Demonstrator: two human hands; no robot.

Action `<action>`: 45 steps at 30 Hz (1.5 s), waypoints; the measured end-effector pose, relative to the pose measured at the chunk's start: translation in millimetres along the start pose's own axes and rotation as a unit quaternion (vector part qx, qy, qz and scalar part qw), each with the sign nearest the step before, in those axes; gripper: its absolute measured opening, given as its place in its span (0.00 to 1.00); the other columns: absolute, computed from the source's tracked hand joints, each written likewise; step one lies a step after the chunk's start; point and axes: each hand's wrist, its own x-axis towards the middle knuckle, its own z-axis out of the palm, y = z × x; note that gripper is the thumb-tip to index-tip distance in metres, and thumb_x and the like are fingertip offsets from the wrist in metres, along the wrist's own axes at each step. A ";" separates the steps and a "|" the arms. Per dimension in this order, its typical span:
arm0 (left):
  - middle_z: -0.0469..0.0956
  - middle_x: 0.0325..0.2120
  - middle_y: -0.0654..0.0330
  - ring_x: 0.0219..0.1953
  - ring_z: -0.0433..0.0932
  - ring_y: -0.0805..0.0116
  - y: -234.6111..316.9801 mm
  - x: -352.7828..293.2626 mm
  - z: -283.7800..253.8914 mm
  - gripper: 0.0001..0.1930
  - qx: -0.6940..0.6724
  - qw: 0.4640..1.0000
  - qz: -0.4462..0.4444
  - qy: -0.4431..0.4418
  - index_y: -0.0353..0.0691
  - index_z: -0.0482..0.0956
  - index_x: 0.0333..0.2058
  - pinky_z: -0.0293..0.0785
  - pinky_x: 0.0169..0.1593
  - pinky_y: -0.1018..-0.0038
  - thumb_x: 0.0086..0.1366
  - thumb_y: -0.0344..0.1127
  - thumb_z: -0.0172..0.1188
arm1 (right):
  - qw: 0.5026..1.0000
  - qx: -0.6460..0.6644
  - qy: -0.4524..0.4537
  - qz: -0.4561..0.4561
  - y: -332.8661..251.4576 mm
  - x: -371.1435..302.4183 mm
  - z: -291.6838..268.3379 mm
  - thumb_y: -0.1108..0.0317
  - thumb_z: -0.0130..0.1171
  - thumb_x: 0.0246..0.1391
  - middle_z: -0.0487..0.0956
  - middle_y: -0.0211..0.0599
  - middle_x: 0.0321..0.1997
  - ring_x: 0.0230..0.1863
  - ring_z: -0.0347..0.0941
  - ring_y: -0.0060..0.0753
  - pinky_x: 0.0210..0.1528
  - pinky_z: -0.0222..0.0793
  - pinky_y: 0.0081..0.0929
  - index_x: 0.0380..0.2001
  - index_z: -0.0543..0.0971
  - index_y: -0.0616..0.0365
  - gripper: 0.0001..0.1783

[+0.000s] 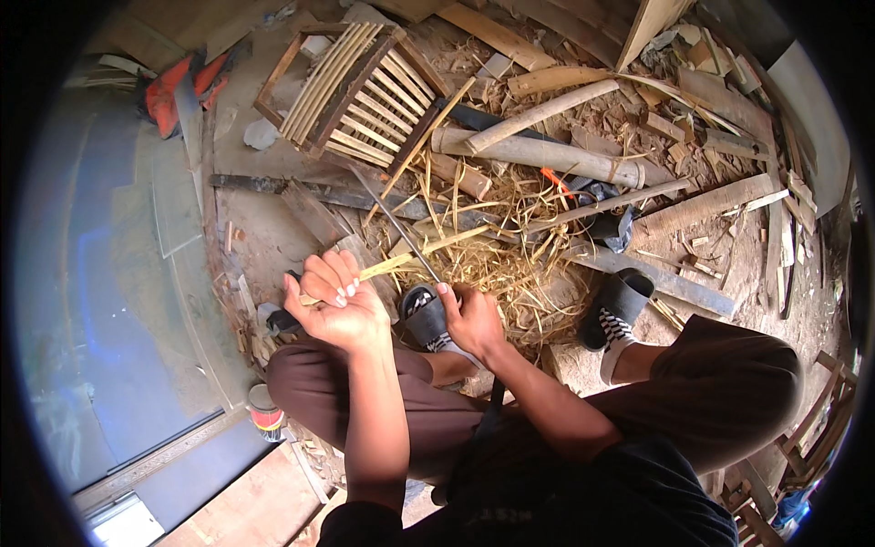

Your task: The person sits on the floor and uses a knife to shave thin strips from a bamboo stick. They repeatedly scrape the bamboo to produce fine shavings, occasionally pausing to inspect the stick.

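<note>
My left hand (342,296) is closed around one end of a pale yellow bamboo strip (390,264), which slants up and right over the ground. In my right hand (474,319) is a knife with a long, narrow blade (398,221); its handle is mostly hidden by my fingers. The blade points up and left and crosses the strip just right of my left hand. Below lies a heap of thin curled bamboo shavings (538,283), between my two sandalled feet.
A slatted wooden frame (365,100) stands ahead on the left. A grey pipe (547,157), planks (697,208) and scraps litter the ground ahead and right. On the left lies a large bluish sheet (118,264), with a small can (265,415) near my left knee.
</note>
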 end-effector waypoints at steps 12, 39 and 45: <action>0.57 0.13 0.64 0.22 0.57 0.71 -3.1 -18.9 3.9 0.27 0.053 0.996 0.025 -0.062 0.48 0.53 0.11 0.61 0.46 0.67 0.73 0.40 0.39 | 0.999 0.001 0.038 0.000 8.0 -1.0 -0.2 0.42 0.50 0.68 0.78 0.60 0.18 0.26 0.79 0.66 0.32 0.74 0.54 0.29 0.82 0.62 0.32; 0.55 0.13 0.65 0.22 0.55 0.72 -15.8 -19.1 35.3 0.26 0.059 0.997 0.023 -0.036 0.48 0.52 0.11 0.56 0.38 0.70 0.72 0.42 0.40 | 0.995 0.034 0.057 0.079 34.0 5.2 -5.8 0.41 0.45 0.70 0.80 0.61 0.23 0.30 0.81 0.63 0.37 0.75 0.50 0.36 0.82 0.66 0.34; 0.55 0.13 0.65 0.22 0.56 0.71 -21.9 -26.4 35.4 0.26 0.075 0.993 0.029 -0.085 0.48 0.52 0.11 0.56 0.38 0.69 0.72 0.42 0.41 | 0.982 0.045 0.114 -0.146 24.1 3.3 0.4 0.49 0.48 0.71 0.76 0.54 0.18 0.19 0.72 0.55 0.27 0.68 0.46 0.32 0.80 0.66 0.28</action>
